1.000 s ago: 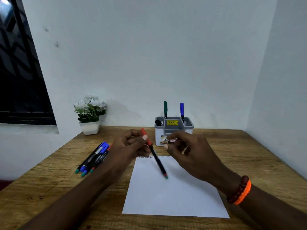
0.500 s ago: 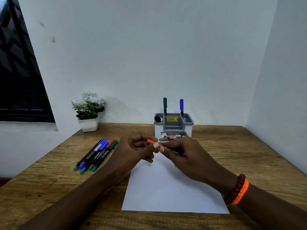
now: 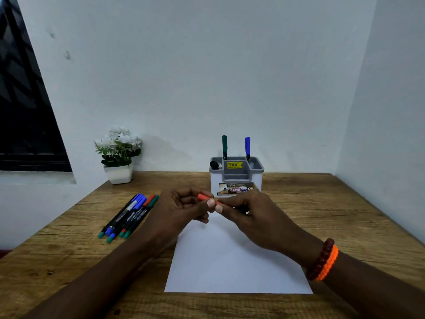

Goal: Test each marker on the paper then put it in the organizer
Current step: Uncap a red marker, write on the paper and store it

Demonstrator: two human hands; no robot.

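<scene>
Both hands meet above the far edge of the white paper. My left hand pinches the red cap end of a red marker, which lies level. My right hand grips the marker's black barrel; most of the barrel is hidden by its fingers. Just behind the hands stands the grey and white organizer, with a green marker and a blue marker upright in it and a black item in its left slot. Several capped markers lie side by side left of the paper.
A small white pot of white flowers stands at the back left of the wooden table. White walls close the back and the right side. A dark window is at the far left.
The marker went from slanting down over the paper in my left hand alone to lying level between both hands. My right hand took hold of its barrel.
</scene>
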